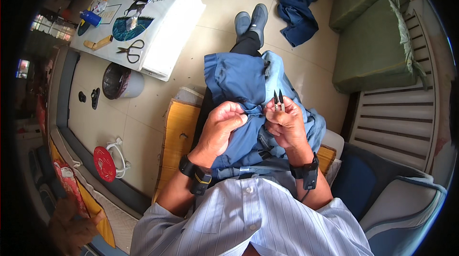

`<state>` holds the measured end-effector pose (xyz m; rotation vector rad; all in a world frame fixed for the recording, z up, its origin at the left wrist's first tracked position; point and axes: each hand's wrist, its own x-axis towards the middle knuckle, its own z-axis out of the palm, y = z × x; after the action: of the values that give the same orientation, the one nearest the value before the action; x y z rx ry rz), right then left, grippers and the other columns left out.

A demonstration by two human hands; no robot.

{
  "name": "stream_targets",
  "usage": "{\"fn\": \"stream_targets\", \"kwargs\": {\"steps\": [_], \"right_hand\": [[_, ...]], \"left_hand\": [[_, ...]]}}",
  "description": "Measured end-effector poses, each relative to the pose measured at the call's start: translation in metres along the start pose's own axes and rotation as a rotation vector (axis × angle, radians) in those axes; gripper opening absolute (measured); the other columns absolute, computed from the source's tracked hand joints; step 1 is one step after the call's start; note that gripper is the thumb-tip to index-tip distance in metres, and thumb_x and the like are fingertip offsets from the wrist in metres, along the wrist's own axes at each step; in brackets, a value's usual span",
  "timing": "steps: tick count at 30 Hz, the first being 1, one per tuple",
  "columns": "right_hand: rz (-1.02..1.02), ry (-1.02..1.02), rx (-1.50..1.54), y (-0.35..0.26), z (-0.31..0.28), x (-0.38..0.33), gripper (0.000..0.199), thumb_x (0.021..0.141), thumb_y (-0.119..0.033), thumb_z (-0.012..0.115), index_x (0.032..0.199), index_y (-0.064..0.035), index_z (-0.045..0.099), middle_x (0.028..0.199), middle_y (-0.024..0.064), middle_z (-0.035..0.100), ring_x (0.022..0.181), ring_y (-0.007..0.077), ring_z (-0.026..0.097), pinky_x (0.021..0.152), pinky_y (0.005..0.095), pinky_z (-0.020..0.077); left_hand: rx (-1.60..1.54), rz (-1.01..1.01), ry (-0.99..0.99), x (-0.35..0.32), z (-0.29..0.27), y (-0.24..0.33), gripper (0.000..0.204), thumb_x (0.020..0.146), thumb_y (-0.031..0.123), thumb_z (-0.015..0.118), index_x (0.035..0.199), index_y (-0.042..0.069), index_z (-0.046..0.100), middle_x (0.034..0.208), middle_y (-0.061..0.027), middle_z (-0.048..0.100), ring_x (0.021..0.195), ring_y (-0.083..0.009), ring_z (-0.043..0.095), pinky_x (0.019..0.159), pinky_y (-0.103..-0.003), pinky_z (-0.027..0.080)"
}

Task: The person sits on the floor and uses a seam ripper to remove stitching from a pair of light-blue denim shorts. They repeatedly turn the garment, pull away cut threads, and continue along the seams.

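Blue cloth, apparently trousers [236, 77], lies across my lap. My left hand [221, 129] is closed, pinching a fold of it between thumb and fingers. Close by on the right, my right hand [288, 124] grips a small pair of thread snips [279, 102]. Their dark pointed blades stick up past my fingers, slightly apart and away from me. The right fingertips are at the edge of the same fold; whether they pinch it too I cannot tell. Paler blue denim [282, 77] lies under and to the right of the darker cloth.
At far left, a white-covered table [181, 12] bears black-handled scissors [131, 51] and a blue bottle [90, 17]. Below it stand a waste bin [129, 84] and a red round object [104, 164] with a white cord. More blue clothing [296, 12] lies on the floor, beside green-covered bundles [375, 48].
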<state>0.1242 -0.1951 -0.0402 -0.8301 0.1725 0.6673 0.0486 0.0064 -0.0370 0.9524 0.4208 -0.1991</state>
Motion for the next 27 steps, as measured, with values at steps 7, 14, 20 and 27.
{"fn": "stream_targets", "kwargs": {"steps": [7, 14, 20, 27], "right_hand": [[-0.031, -0.018, -0.001, 0.001, 0.002, -0.001, 0.023, 0.084, 0.013, 0.067, 0.102, -0.0014, 0.065, 0.081, 0.0039, 0.063, 0.048, 0.0046, 0.041, 0.041, 0.0237, 0.0302], [-0.071, -0.056, -0.061, 0.01, -0.001, 0.003, 0.021, 0.085, 0.008, 0.071, 0.102, -0.0024, 0.066, 0.083, 0.0055, 0.066, 0.047, 0.0056, 0.041, 0.042, 0.0234, 0.032], [-0.098, 0.057, -0.116, -0.005, 0.001, -0.01, 0.01, 0.093, -0.002, 0.069, 0.102, -0.0031, 0.066, 0.08, 0.0015, 0.064, 0.048, 0.004, 0.04, 0.043, 0.0231, 0.0299], [-0.062, 0.034, -0.065, -0.002, -0.018, -0.027, 0.03, 0.108, -0.027, 0.058, 0.114, 0.0005, 0.069, 0.083, 0.0044, 0.067, 0.051, 0.0072, 0.042, 0.047, 0.0245, 0.0321]], "left_hand": [[0.855, 0.542, 0.114, -0.003, 0.02, 0.001, 0.041, 0.088, -0.001, 0.077, 0.127, 0.003, 0.066, 0.118, -0.0089, 0.063, 0.103, -0.0181, 0.066, 0.091, -0.033, 0.054], [1.189, 0.749, 0.126, 0.006, 0.022, -0.006, 0.036, 0.083, 0.003, 0.079, 0.118, 0.003, 0.071, 0.114, -0.0146, 0.063, 0.108, -0.0336, 0.065, 0.093, -0.042, 0.054], [1.235, 0.758, 0.221, 0.017, 0.011, -0.007, 0.036, 0.076, 0.001, 0.079, 0.109, 0.007, 0.068, 0.109, -0.0125, 0.063, 0.104, -0.0354, 0.062, 0.095, -0.046, 0.048], [1.301, 0.82, 0.045, 0.021, 0.019, 0.016, 0.03, 0.078, 0.001, 0.079, 0.105, 0.004, 0.069, 0.103, -0.0136, 0.064, 0.101, -0.0351, 0.064, 0.089, -0.043, 0.053]]}}
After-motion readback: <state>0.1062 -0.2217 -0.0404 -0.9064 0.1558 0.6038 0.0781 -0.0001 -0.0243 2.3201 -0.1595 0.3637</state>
